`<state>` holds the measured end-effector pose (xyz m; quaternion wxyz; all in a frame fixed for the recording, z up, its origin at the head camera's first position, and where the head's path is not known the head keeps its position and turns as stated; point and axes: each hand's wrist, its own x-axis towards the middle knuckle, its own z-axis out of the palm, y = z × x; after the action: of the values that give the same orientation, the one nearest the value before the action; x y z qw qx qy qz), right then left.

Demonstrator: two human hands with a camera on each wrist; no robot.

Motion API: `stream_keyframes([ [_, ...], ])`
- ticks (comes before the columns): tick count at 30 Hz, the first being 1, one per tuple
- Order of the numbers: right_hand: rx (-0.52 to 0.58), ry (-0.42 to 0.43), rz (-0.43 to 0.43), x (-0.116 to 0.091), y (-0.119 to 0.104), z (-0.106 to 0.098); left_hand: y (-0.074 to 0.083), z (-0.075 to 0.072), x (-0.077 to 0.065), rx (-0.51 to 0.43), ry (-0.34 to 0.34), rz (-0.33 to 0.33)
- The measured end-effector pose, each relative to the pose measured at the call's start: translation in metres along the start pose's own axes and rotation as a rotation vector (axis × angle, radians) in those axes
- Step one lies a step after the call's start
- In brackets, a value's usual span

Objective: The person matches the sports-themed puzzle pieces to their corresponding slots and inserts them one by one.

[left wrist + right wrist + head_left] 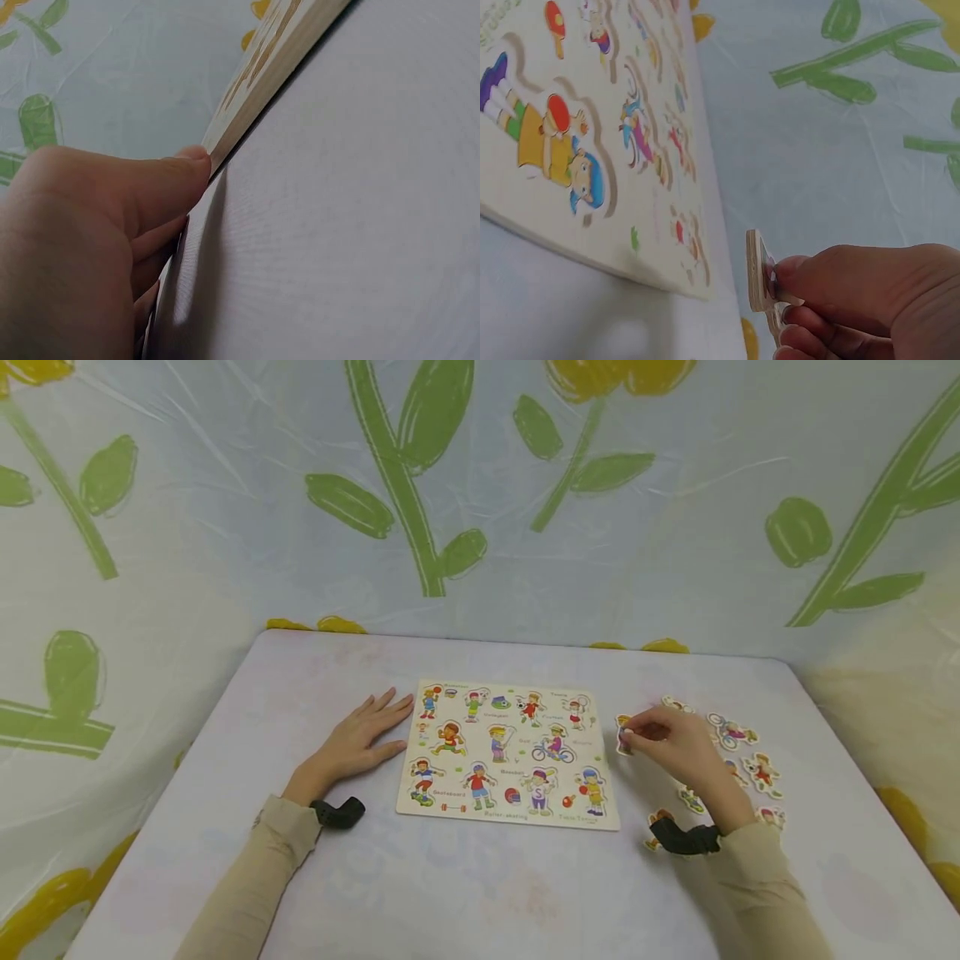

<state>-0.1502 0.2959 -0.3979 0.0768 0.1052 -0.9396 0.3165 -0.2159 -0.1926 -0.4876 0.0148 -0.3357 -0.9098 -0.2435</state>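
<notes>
A wooden puzzle board [480,814] with printed sports figures and recessed outlines lies flat on the table. At its left side my left hand [363,733] rests on the tabletop, fingers straight, fingertips right at the board's edge. In the left wrist view the thumb [176,176] overlaps the board's side. My right hand [675,747] pinches a wooden puzzle piece [623,735] just off the board's right edge. Thumb and fingers grip it in the right wrist view, where the piece [757,270] stands on edge and its picture is mostly hidden.
Several loose puzzle pieces lie to the right, among them a cyclist piece [731,732] and a football player piece [762,774]; some are partly hidden under my right forearm. The white table [450,893] backs onto a flower-printed cloth [637,552]. Each wrist wears a black camera mount.
</notes>
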Motion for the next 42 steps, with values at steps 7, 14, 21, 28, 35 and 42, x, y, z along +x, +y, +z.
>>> stream_keyframes([
  [7,0.042,-0.02,0.017,0.02,-0.016,0.008,-0.001,-0.002,0.0,0.001,0.005,0.02],
  [14,0.083,-0.008,-0.027,0.04,-0.035,0.019,0.001,-0.005,0.0,-0.012,0.002,0.033],
  [21,0.147,-0.04,-0.052,0.056,-0.055,0.034,0.002,-0.005,0.001,-0.016,-0.005,0.015],
  [28,0.198,-0.057,-0.055,0.066,-0.072,0.051,0.002,-0.004,0.001,-0.02,0.007,0.017],
  [35,0.254,-0.082,-0.059,0.068,-0.084,0.069,0.004,-0.004,-0.001,-0.019,0.014,0.035],
  [42,0.253,-0.133,-0.087,0.065,-0.087,0.092,0.008,-0.005,-0.003,-0.02,0.01,0.031],
])
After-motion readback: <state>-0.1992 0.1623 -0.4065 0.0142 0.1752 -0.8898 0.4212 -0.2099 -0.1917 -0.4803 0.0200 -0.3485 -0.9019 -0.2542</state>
